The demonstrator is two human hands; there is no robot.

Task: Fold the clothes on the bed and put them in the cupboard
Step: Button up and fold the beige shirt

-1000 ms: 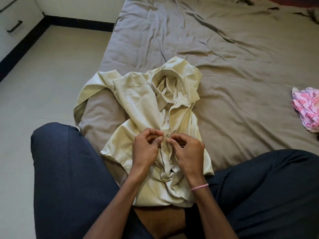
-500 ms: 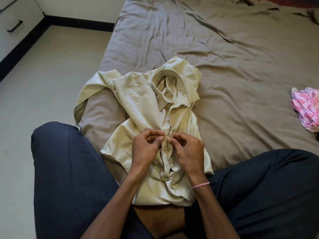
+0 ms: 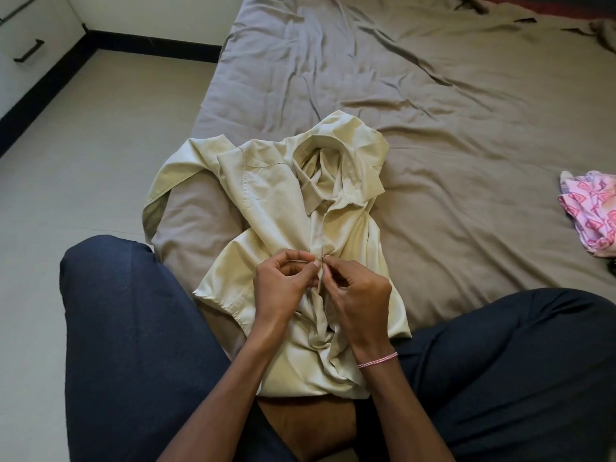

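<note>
A pale cream collared shirt [image 3: 273,208] lies crumpled on the near corner of the bed [image 3: 433,111], collar away from me. My left hand [image 3: 283,288] and my right hand [image 3: 358,295] meet at the shirt's front placket, each pinching the fabric between thumb and fingertips. The lower part of the shirt bunches under my wrists and over my lap. One sleeve hangs toward the bed's left edge.
A pink patterned garment [image 3: 590,211] lies at the bed's right edge. My legs in dark blue trousers [image 3: 133,328] frame the shirt on both sides. A white cupboard with a black handle [image 3: 28,51] stands at the far left, across the tiled floor [image 3: 83,145].
The placket above my fingers now lies flatter and closed below the collar. Both hands stay at nearly the same spot on the shirt front.
</note>
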